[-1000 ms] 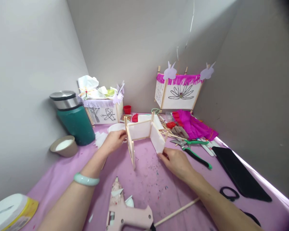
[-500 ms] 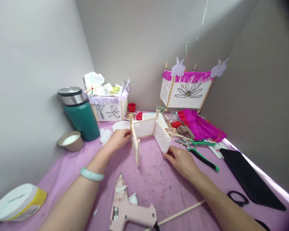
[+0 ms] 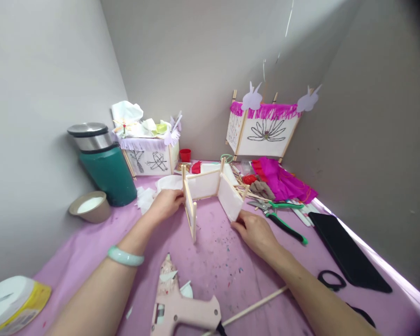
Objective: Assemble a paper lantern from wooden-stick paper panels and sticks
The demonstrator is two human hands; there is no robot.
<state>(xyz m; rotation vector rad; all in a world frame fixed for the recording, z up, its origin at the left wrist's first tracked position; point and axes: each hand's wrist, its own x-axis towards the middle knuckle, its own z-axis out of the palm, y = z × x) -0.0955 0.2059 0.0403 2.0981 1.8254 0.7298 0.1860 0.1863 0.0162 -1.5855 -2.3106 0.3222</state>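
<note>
Frame (image 3: 203, 185) open nearside, left hand (image 3: 167, 204) holding left panel (image 3: 189, 208), right hand (image 3: 256, 230) gripping right edge (image 3: 240, 211), cloth (image 3: 213, 242) between

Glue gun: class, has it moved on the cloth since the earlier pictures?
No. Judged against the teal bottle, the glue gun lies in the same place; only the camera's view shifted slightly.

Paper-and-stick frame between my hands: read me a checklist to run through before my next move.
1. Left hand at the left panel: ok, at its outer side.
2. Right hand at the right panel: ok, by its near lower corner.
3. Frame upright: ok.
4. Frame's near side closed: not ok, it is open.
5. Glue gun apart from the frame: ok, lying in front of it.
6. Glue gun cool: cannot tell.
</note>
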